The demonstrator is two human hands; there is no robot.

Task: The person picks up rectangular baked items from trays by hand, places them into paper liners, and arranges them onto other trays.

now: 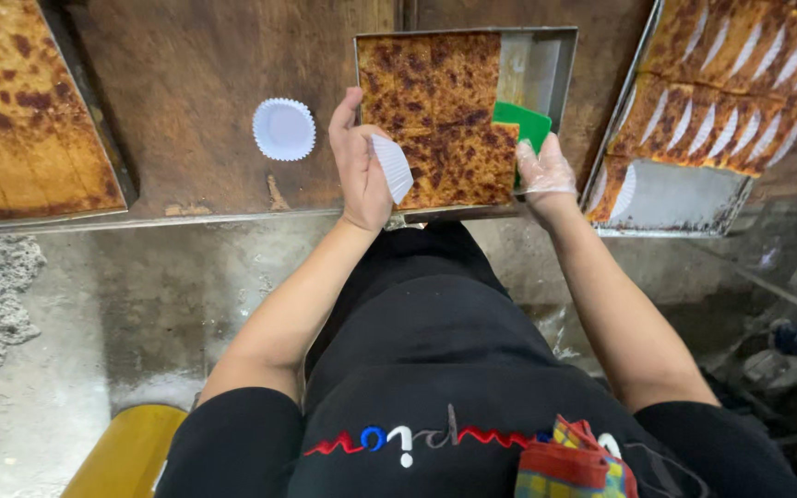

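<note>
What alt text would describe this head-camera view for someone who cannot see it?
Seen from above, a person's left hand holds a white paper cup liner over a metal tray of browned cake, while the gloved right hand grips a green scraper. Another liner sits on the wooden table.

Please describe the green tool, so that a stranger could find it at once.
Look at the middle tray on the wooden table, half filled with browned cake. At the cake's right edge, by the gloved right hand, lies the scraper: the only green thing.
</note>
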